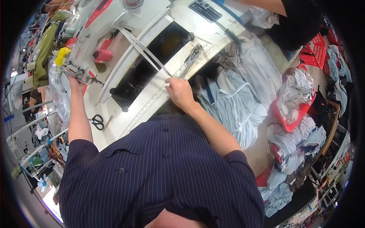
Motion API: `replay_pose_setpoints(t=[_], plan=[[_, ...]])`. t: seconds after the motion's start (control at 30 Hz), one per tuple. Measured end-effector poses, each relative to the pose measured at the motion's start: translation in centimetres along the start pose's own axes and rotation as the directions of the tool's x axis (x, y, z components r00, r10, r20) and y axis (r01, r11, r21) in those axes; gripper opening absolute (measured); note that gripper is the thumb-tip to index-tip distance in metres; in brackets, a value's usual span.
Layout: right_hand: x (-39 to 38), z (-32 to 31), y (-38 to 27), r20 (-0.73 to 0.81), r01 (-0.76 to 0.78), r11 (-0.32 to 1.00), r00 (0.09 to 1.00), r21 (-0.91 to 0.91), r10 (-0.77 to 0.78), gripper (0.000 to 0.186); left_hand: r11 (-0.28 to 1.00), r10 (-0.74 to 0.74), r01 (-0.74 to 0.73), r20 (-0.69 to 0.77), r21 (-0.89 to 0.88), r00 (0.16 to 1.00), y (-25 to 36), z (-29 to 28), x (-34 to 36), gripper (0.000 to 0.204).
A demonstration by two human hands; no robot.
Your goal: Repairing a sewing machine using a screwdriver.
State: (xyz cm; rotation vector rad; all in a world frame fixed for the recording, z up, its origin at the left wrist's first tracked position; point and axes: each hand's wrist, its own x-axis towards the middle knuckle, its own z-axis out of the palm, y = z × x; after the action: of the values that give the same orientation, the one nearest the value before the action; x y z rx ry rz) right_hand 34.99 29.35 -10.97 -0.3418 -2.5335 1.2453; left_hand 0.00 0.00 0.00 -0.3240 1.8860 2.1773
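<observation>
A white sewing machine (81, 51) fills the upper left of the table (133, 114). My left hand (76, 81) is at its needle end, under metal fittings (85, 76); most of its fingers are hidden. My right hand (176, 89) is closed on a long white strap (140, 49), which runs up to the machine, at the table's near edge over a printed ruler. A dark panel (133, 85) lies between my hands. Black scissors (97, 121) lie at lower left, and a pink spool (102, 55) is beside the machine.
Pale garments (235, 110) are heaped right of the table. Red baskets (291, 121) of cloth stand farther right. A co-worker's arm (266, 5) reaches in at the top right. Racks (28, 133) of hanging and bagged items crowd the left side.
</observation>
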Motion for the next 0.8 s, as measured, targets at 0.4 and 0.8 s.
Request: replay_pose_setpoints(t=[0.4, 0.8], plan=[[0.1, -0.3, 0.4, -0.069, 0.15, 0.919, 0.98, -0.365, -0.187, 0.008, 0.997, -0.077, 0.077, 0.014, -0.001, 0.997, 0.4, 0.1, -0.7, 0.074], [-0.1, 0.3, 3.2, 0.014, 0.165, 0.912, 0.985, -0.374, -0.173, 0.006, 0.955, -0.043, 0.099, -0.2, 0.279, 0.979, 0.2, -6.1, 1.1, 0.084]])
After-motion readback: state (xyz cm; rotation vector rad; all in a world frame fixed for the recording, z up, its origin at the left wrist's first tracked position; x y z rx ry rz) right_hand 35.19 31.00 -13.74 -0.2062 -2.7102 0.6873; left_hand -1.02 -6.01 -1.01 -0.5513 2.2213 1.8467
